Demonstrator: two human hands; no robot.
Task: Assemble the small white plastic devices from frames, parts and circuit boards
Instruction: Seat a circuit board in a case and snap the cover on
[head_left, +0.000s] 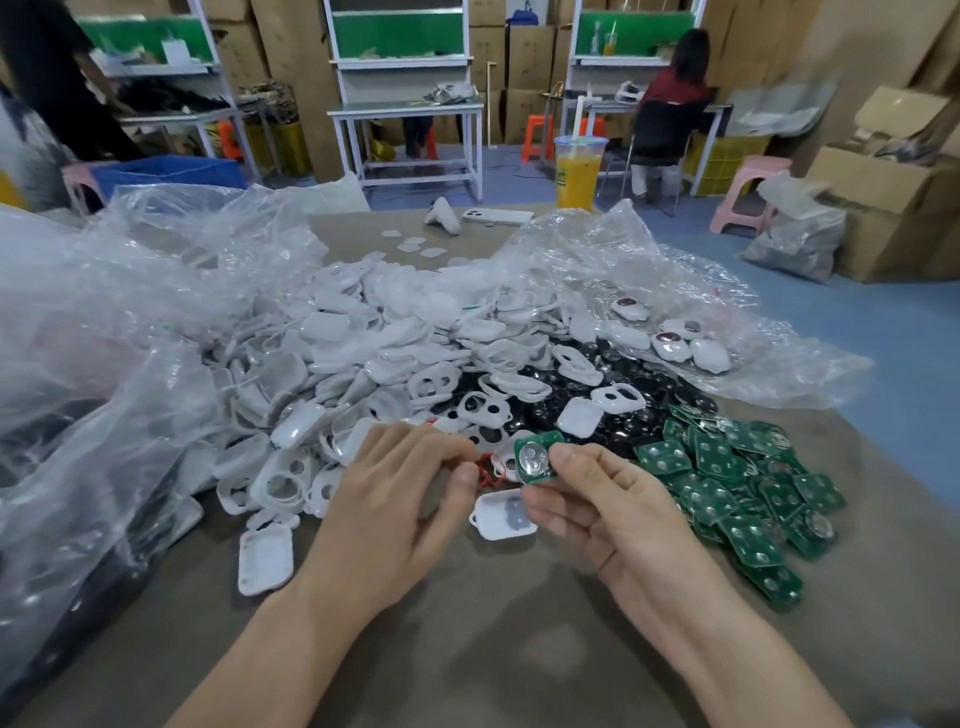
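Pinching circuit board, right hand.

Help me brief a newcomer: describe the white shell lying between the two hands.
Start at the big heap of white plastic parts on the brown table and come to its near edge. There the right hand holds a green circuit board; the white plastic shell lies on the table just beneath it. Unlike the heaped pieces, it sits alone, open side up, with a grey pad inside.
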